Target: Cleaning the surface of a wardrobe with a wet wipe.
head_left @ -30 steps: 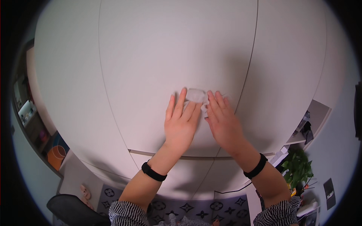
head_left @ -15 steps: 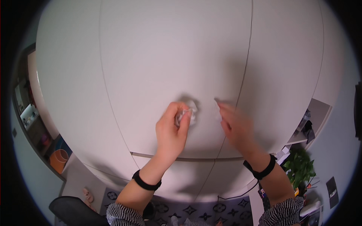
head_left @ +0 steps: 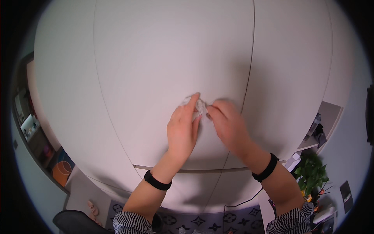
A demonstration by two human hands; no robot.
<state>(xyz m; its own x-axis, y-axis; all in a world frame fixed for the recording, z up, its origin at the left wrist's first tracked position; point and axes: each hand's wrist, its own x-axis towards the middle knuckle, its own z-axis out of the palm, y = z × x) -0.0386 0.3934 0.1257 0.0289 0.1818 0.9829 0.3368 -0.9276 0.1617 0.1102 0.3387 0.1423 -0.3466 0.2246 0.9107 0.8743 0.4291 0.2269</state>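
Note:
A crumpled white tissue [head_left: 200, 106] is between my two hands, in front of a pale wardrobe door [head_left: 163, 54]. My left hand [head_left: 180, 130] grips it between thumb and fingers, with the fingers pointing up. From the right, my right hand [head_left: 230, 123] meets the tissue's edge with bent, closed fingertips; they are slightly blurred. Part of the tissue is hidden behind the left fingers. Both wrists wear a black band, and striped sleeves are pushed up the forearms.
Below the tall doors run drawer fronts [head_left: 194, 187]. A patterned mat [head_left: 218, 222] lies on the floor. At lower left are a dark chair back [head_left: 76, 221] and pink slippers [head_left: 92, 208]. A leafy plant [head_left: 311, 171] stands at right under an open shelf [head_left: 331, 113].
My right hand has moved left and up from beside the door seam to the tissue. My left hand has risen slightly and opened its grip a little around the tissue.

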